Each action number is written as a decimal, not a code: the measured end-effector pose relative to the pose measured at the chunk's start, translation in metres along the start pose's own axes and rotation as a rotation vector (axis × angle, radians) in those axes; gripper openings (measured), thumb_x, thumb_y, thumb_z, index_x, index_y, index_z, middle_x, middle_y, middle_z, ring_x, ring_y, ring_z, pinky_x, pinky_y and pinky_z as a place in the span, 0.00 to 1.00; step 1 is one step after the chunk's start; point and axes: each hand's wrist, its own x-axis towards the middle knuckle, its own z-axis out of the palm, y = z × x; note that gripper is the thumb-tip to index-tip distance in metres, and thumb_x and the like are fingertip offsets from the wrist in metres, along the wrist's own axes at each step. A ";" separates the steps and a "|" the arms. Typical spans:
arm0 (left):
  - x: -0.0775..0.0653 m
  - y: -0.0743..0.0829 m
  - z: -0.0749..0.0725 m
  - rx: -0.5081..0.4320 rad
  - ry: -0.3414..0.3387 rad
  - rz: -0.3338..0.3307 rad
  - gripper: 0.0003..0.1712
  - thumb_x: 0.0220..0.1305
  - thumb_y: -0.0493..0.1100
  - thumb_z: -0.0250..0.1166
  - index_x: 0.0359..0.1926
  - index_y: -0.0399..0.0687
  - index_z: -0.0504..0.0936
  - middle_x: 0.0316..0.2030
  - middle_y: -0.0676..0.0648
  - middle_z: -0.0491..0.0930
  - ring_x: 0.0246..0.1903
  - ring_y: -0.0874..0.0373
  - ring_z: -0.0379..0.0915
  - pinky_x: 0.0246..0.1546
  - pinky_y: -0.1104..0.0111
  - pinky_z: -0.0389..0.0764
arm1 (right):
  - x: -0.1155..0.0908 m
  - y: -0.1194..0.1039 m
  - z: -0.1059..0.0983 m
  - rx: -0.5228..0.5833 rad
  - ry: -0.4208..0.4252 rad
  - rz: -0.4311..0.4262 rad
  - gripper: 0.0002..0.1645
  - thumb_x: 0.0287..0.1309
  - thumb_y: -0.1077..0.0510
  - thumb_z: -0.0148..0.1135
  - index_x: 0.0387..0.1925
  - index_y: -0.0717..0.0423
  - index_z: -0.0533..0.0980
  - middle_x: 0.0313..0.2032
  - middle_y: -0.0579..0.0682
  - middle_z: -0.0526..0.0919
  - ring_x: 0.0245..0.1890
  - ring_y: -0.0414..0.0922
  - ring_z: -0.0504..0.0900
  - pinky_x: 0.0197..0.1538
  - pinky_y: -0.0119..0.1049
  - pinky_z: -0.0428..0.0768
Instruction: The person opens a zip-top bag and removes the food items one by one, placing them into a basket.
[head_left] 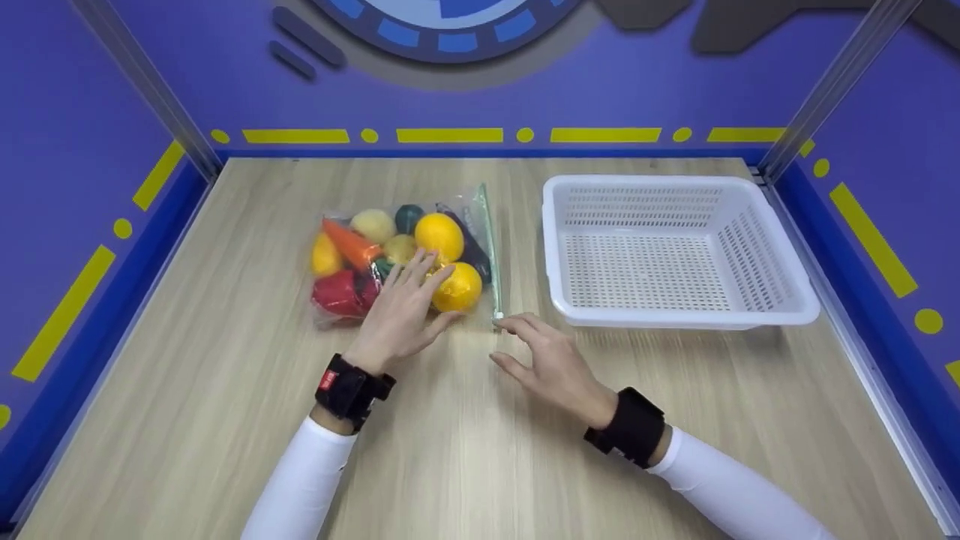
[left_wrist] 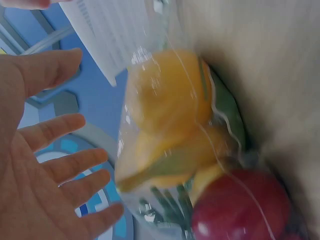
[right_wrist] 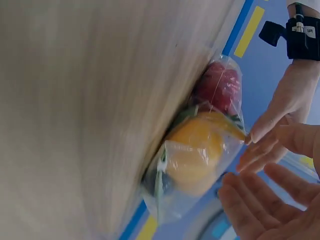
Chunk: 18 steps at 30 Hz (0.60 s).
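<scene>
Left of centre in the head frame, a clear bag lies on the table, holding a carrot, a red piece and yellow-orange fruits. The left hand is over its lower part, fingers spread, gripping nothing; contact is unclear. The right hand, fingers loosely extended, is beside the lower end of the green zip strip. A white basket stands upper right.

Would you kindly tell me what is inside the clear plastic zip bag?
The bag holds a tapered orange carrot, two round yellow-orange fruits, a glossy red piece and a pale round piece, among others. Seen from above, whatever lies beneath them or the left hand is covered.
</scene>
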 end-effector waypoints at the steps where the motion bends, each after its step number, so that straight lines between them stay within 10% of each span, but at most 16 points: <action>1: 0.000 -0.004 -0.001 0.014 0.007 -0.020 0.39 0.69 0.52 0.72 0.74 0.42 0.72 0.77 0.32 0.65 0.80 0.35 0.58 0.80 0.37 0.57 | 0.004 -0.001 0.005 0.070 -0.027 0.074 0.28 0.62 0.57 0.76 0.61 0.62 0.80 0.54 0.58 0.87 0.53 0.55 0.87 0.55 0.47 0.89; 8: 0.004 -0.029 -0.003 0.042 -0.026 -0.158 0.45 0.69 0.55 0.72 0.79 0.45 0.65 0.81 0.33 0.58 0.82 0.35 0.51 0.82 0.36 0.51 | 0.028 0.001 0.031 0.324 -0.074 0.491 0.45 0.72 0.50 0.66 0.78 0.66 0.58 0.73 0.69 0.68 0.70 0.66 0.74 0.73 0.61 0.74; 18: 0.006 -0.044 0.003 0.048 -0.057 -0.217 0.47 0.69 0.57 0.72 0.80 0.46 0.63 0.82 0.33 0.56 0.83 0.35 0.48 0.82 0.36 0.48 | 0.062 0.021 0.055 0.483 0.055 0.775 0.39 0.79 0.56 0.56 0.78 0.72 0.53 0.72 0.74 0.69 0.71 0.65 0.74 0.75 0.56 0.74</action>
